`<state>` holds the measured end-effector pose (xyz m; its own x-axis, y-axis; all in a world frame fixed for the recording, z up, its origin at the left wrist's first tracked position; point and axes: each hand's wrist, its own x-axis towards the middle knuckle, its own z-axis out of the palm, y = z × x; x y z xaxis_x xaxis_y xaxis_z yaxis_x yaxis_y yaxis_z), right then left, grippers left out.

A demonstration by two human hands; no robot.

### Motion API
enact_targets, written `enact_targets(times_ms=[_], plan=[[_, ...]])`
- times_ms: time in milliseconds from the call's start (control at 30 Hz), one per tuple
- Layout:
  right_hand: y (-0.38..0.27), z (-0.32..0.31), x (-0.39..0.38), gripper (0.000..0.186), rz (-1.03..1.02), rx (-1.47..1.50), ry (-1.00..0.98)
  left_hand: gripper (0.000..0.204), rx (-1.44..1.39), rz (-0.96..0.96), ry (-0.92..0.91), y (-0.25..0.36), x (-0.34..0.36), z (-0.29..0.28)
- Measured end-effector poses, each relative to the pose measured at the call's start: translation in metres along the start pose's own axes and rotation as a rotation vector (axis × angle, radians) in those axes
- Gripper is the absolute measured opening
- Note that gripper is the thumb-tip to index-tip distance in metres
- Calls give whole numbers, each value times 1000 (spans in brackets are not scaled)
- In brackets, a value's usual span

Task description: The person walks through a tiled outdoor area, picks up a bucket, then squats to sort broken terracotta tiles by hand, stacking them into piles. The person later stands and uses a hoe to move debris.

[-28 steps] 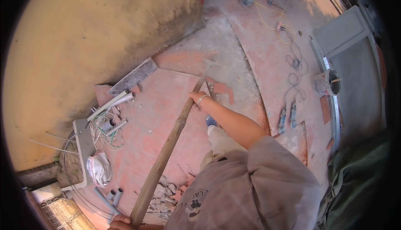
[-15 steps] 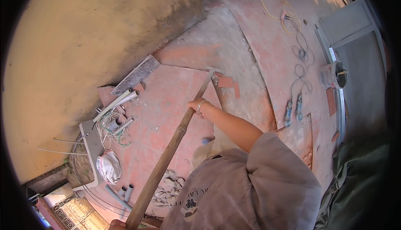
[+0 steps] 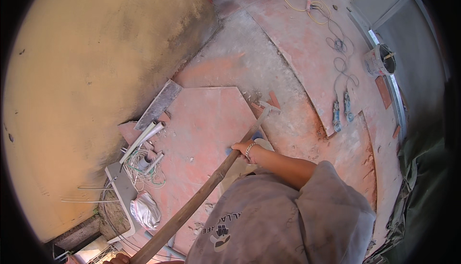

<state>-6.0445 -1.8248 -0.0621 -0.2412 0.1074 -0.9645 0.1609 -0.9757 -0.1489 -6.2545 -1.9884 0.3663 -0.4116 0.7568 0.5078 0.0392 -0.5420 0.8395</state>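
Note:
A long-handled hoe [image 3: 204, 187] with a rough wooden shaft runs from the lower left edge up to the middle. My right hand [image 3: 245, 150], with a bracelet at the wrist, is closed around the upper shaft. Partly cut off by the lower edge, my left hand [image 3: 116, 260] is wrapped about the shaft's near end. The narrow metal head [image 3: 270, 106] lies crosswise on the grey, broken-up ground, against a few red tile pieces [image 3: 274, 99]. Beside it is the edge of the raised reddish slab [image 3: 206, 115].
A yellow wall [image 3: 110, 48] stands at left, with a leaning board [image 3: 160, 104], pipes [image 3: 142, 141], a cable coil [image 3: 144, 170] and a white sack [image 3: 145, 210] near it. To the right are two corded blue power tools [image 3: 342, 115], a bucket [image 3: 379, 61] and green tarpaulin [image 3: 418, 187].
The hoe head has shifted right and nearer to me, and the red tile pieces beside it have been moved and turned. Both hands keep hold of the shaft; the whole view has swung.

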Motion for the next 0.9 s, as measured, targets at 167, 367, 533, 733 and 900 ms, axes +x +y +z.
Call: enact_targets(times_ms=[167, 367, 533, 733, 900], plan=[[-2, -4, -14, 33, -62, 83, -46, 42, -37, 119, -67, 5, 20, -15], [-85, 1, 15, 24, -302, 404, 88, 39, 35, 215, -378, -51, 33, -14], [-86, 14, 55, 21, -314, 337, 157, 48, -12, 162, -270, -101, 67, -50], [-51, 47, 80, 25, -105, 406, 289, 40, -229, -157, -268, -154, 137, -119], [-73, 40, 73, 26, -222, 592, 409, 38, 2, -66, -340, -197, 191, -95]])
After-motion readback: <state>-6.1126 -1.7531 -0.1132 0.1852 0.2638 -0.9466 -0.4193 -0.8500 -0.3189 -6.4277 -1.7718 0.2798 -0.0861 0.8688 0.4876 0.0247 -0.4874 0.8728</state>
